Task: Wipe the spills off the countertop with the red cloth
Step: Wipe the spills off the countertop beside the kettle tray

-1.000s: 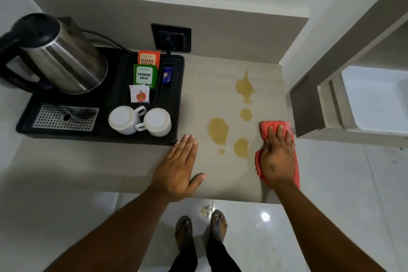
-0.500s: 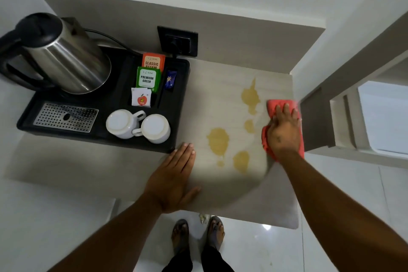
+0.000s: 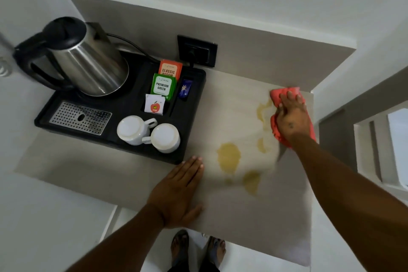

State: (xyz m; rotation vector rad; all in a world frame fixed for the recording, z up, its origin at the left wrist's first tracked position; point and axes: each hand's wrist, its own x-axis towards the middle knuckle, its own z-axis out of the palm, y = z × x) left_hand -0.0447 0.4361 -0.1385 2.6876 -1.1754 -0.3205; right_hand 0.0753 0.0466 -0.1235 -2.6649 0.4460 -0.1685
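My right hand (image 3: 291, 117) presses flat on the red cloth (image 3: 278, 96) at the far right corner of the beige countertop (image 3: 238, 104). The cloth touches the farthest yellow spill (image 3: 262, 109), which looks smeared. A small spill (image 3: 262, 145) lies just left of my wrist. A large spill (image 3: 228, 157) and another one (image 3: 251, 181) sit nearer the front. My left hand (image 3: 178, 190) rests flat on the countertop near the front edge, fingers together, holding nothing.
A black tray (image 3: 189, 134) on the left carries a steel kettle (image 3: 86, 62), two upturned white cups (image 3: 149, 133) and tea sachets (image 3: 164, 84). A wall socket (image 3: 197, 51) is behind it. A wall borders the counter on the right. My feet (image 3: 198, 249) show below.
My right hand slid the red cloth away from me along the right edge, from the front to the far corner, reaching the farthest spill. My left hand stayed put.
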